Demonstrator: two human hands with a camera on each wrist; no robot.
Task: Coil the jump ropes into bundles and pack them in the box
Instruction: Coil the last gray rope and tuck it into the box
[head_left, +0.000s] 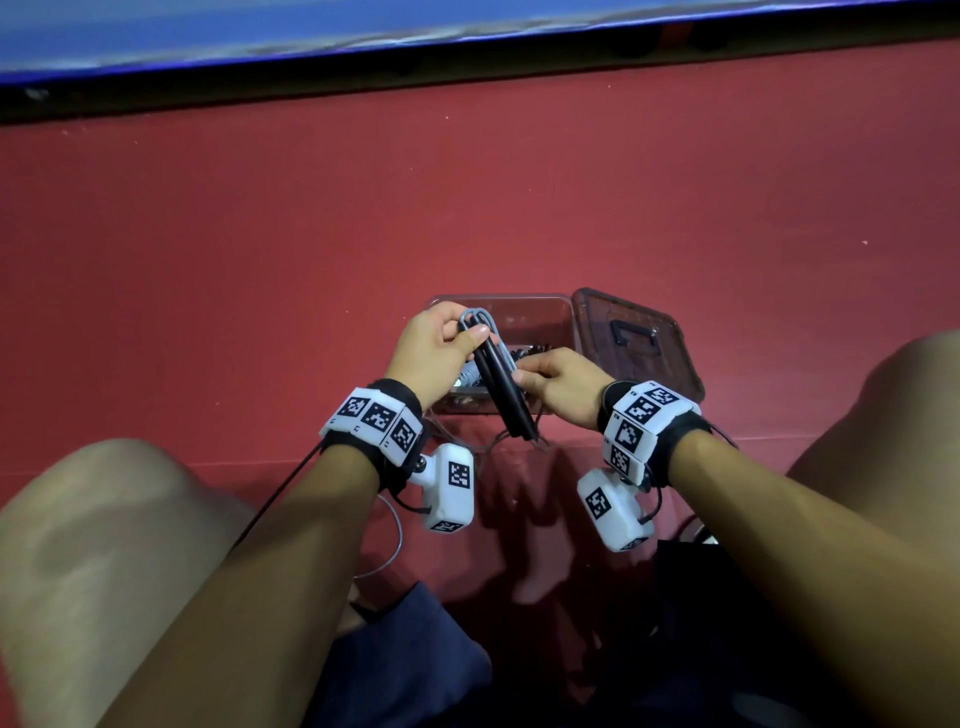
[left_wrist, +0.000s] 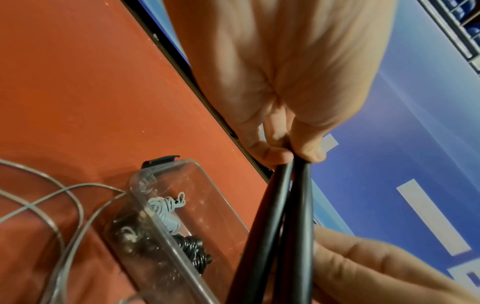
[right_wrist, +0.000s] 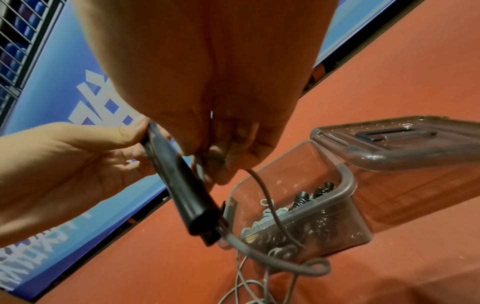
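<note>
My left hand (head_left: 441, 345) grips the tops of two black jump-rope handles (head_left: 501, 387) held side by side over the clear plastic box (head_left: 550, 304). A grey rope loop (head_left: 480, 317) pokes out above my left fingers. My right hand (head_left: 558, 384) pinches the grey rope (right_wrist: 270, 207) beside the handles (right_wrist: 182, 185). The rest of the rope (left_wrist: 62, 197) trails down onto the red floor. Inside the box (left_wrist: 166, 232) lie a grey coiled bundle (left_wrist: 166, 207) and a black coiled bundle (left_wrist: 192, 244).
The box's smoky lid (head_left: 639, 343) lies flat on the floor to the right of the box. My bare knees (head_left: 104, 519) flank the work area on the red floor (head_left: 467, 197). A blue banner wall (head_left: 363, 26) runs along the far side.
</note>
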